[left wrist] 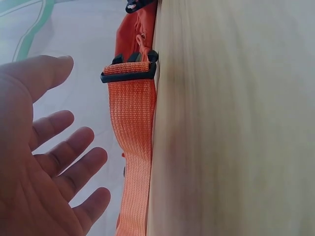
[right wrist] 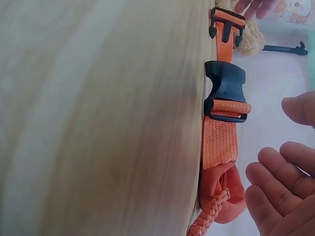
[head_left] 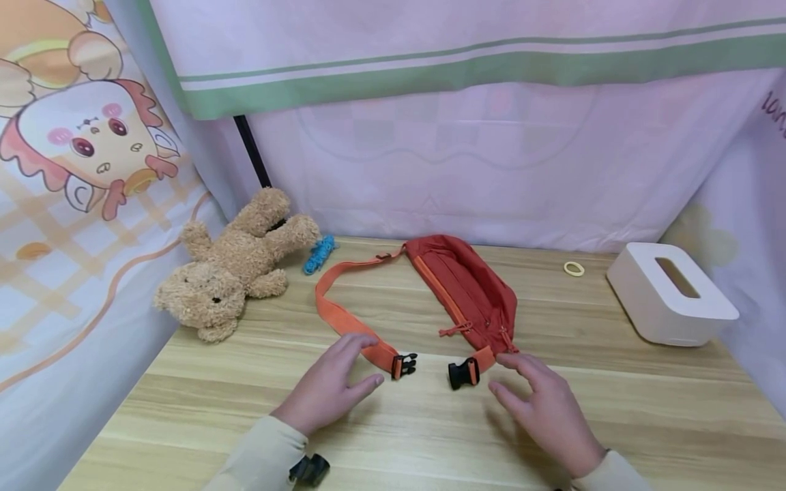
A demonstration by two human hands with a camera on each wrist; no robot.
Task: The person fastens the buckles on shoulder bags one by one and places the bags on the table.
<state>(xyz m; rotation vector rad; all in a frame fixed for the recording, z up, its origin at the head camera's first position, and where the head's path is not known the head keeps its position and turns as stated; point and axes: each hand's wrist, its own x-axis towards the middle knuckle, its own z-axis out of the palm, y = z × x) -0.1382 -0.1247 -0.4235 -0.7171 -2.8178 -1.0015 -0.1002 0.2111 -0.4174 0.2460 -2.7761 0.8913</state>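
A red waist bag (head_left: 467, 290) with an orange strap (head_left: 344, 314) lies on the wooden table (head_left: 430, 429). Its two black buckle halves lie apart: the pronged half (head_left: 404, 365) on the strap end, the socket half (head_left: 462, 374) by the bag. My left hand (head_left: 334, 385) hovers open just left of the pronged half, fingertips by the strap. My right hand (head_left: 540, 402) hovers open just right of the socket half. The left wrist view shows open fingers (left wrist: 64, 162) beside the strap (left wrist: 133, 147). In the right wrist view the socket half (right wrist: 225, 91) lies near my fingers (right wrist: 275, 191).
A brown teddy bear (head_left: 236, 269) lies at the table's left rear, with a blue hair tie (head_left: 319, 254) beside it. A white tissue box (head_left: 669, 293) stands at the right, a yellow ring (head_left: 574, 268) behind it. Fabric curtains enclose the table.
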